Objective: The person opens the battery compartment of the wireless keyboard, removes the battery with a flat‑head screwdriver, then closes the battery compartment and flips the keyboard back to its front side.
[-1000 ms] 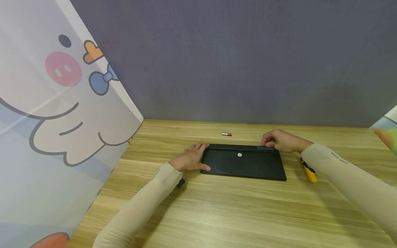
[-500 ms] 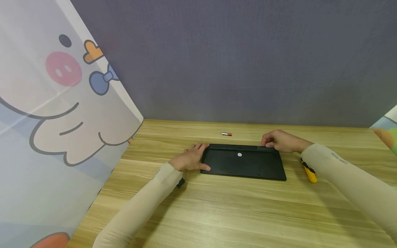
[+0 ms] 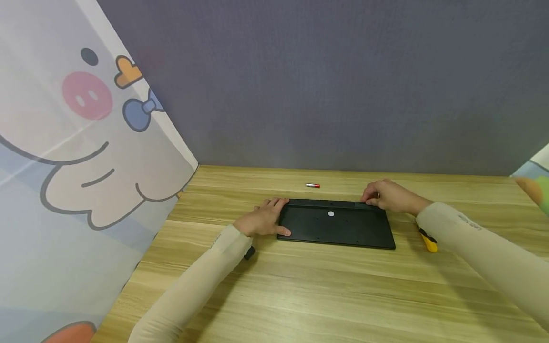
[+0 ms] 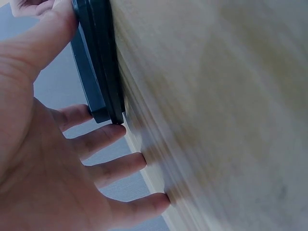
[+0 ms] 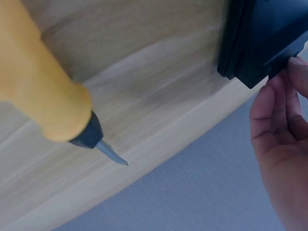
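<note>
A black keyboard (image 3: 339, 227) lies face down on the wooden table, a round white sticker on its underside. My left hand (image 3: 267, 219) rests at its left end, fingers spread and straight. In the left wrist view the thumb lies on the keyboard (image 4: 98, 62), with two fingertips at its corner. My right hand (image 3: 388, 195) is at the far right corner. Its thumb and curled fingers pinch a small dark battery cover (image 3: 362, 205) at the raised back strip. The fingers partly hide the cover.
A red and silver battery (image 3: 313, 185) lies behind the keyboard. A yellow-handled tool (image 5: 55, 82) with a black collar and thin curved metal tip lies under the right wrist. Grey partition (image 3: 326, 95) rises along the table's far edge. A patterned panel (image 3: 98, 181) stands at left.
The battery cover looks flatter against the keyboard than one second ago, as the right fingers shift slightly. Left hand and keyboard stay nearly still.
</note>
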`<state>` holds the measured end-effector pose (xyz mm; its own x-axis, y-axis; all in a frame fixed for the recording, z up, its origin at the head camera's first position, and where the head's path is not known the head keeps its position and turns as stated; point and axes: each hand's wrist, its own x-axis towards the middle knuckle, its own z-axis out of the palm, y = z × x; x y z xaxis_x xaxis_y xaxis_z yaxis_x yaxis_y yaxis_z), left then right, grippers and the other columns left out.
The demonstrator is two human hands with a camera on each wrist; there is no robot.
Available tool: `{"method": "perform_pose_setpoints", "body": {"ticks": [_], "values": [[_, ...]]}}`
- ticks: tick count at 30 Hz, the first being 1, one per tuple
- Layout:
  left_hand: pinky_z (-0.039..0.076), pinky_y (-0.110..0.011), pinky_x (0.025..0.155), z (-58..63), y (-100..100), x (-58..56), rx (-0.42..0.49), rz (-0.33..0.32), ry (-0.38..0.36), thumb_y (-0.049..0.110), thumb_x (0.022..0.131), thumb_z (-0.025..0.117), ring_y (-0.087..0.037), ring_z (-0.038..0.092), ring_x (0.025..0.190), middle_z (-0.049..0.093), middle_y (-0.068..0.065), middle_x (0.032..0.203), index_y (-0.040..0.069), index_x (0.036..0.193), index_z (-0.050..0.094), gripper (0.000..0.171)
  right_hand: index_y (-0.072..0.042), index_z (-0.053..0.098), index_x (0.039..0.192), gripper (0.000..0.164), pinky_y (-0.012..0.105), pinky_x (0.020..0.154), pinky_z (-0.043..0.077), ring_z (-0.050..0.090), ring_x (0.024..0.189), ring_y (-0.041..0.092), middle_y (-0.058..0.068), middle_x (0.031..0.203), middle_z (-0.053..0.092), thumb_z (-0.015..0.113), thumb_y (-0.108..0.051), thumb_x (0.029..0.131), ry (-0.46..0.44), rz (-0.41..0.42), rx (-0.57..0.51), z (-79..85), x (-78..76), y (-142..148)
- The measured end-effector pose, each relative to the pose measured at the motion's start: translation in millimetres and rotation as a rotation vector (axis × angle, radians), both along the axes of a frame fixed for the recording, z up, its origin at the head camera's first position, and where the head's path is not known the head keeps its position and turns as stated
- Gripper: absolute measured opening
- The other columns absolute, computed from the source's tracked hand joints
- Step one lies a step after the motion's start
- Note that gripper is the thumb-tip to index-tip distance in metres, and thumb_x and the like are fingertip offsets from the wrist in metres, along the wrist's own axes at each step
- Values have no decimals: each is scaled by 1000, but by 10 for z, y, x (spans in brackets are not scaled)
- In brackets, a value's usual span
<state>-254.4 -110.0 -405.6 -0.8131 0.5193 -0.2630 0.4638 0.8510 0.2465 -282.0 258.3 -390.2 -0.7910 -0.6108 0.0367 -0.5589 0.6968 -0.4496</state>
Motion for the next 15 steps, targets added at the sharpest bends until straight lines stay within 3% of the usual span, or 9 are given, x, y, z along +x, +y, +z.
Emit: {"method": "perform_pose_setpoints", "body": {"ticks": [7,15], "values": [[31,-62,97,9,0,-4,-3,2,-2,57,78,67,-38,25,134,22,-10,150,15,150,17,97,-8,75,89,20,29,63,51,60,77,15,-2,86,64,69,9,79,78,13,-34,-39,52,-15],[30,-61,98,13,2,-11,-18,4,-6,58,79,66,-37,23,135,21,-10,151,16,151,15,98,-8,75,88,22,27,60,50,60,75,14,-3,83,62,69,11,78,105,18,-43,-54,67,-28]]}}
